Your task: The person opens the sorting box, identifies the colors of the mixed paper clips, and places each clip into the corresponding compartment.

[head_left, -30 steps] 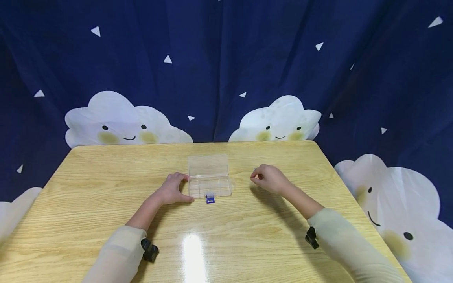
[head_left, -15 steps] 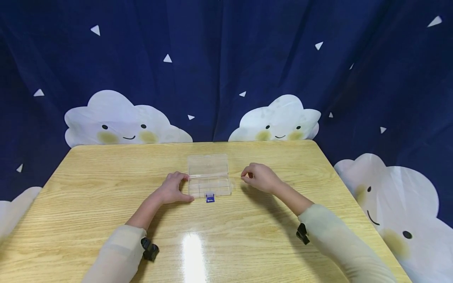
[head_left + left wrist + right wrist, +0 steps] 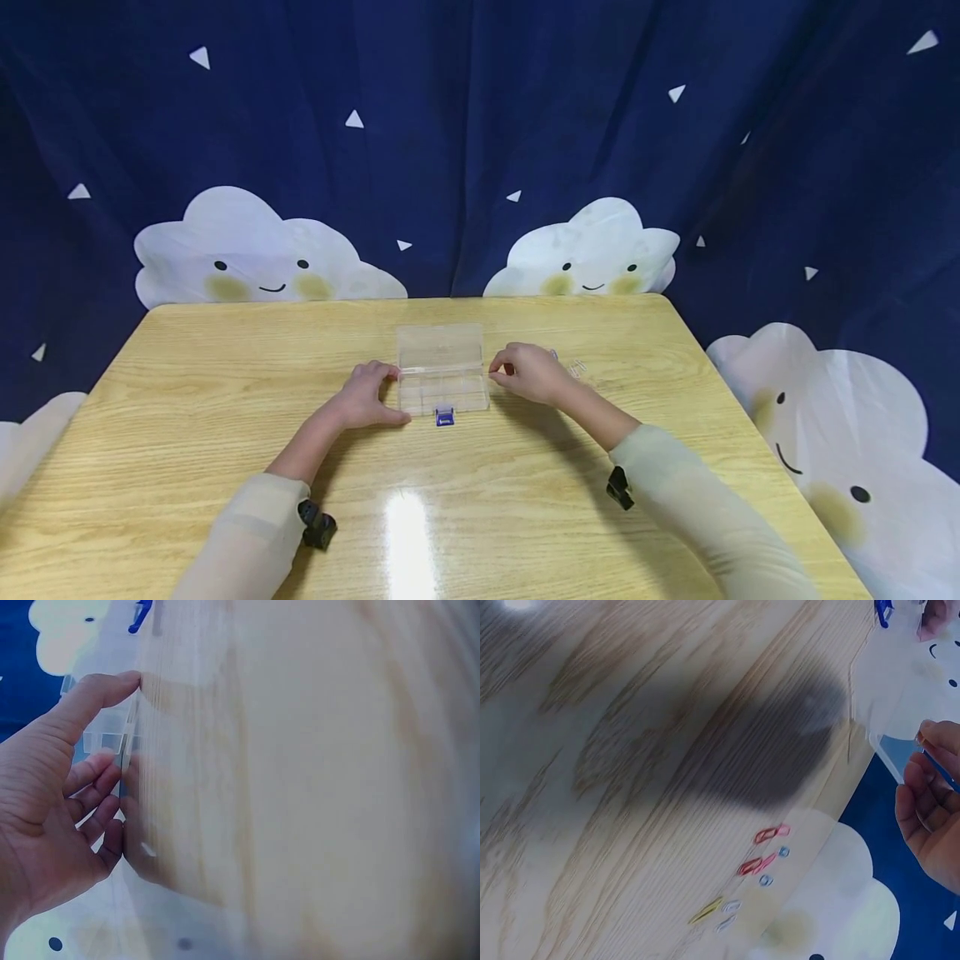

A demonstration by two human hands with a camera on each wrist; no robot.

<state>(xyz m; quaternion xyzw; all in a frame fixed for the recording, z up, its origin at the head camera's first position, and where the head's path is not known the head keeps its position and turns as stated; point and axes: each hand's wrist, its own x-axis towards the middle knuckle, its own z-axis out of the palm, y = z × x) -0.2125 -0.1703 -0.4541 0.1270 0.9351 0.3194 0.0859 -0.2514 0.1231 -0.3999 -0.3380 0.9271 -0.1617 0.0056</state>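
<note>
A clear plastic compartment box [image 3: 453, 400] lies on the table with its lid [image 3: 440, 346] folded back and a blue clasp [image 3: 445, 417] at the front. My left hand [image 3: 365, 400] holds the box's left end, thumb by the front corner, other fingers along the side; the left wrist view shows these fingers [image 3: 94, 784] bent against it. My right hand [image 3: 529, 372] is at the box's right edge. Its thumb and forefinger pinch together in the right wrist view, on something tiny at the fingertips [image 3: 928, 729], too small to name.
Right of the box, partly behind my right hand, several small paper clips [image 3: 577, 368] lie on the wooden table [image 3: 225, 375]. The right wrist view shows red, pink, yellow and pale clips [image 3: 766, 835] with little blue rings [image 3: 784, 852]. A dark blue curtain [image 3: 420, 150] hangs behind.
My right hand has moved left from beside the clips to the box's right edge, its fingertips still pinched. More clips show behind it. The left hand and box stay put.
</note>
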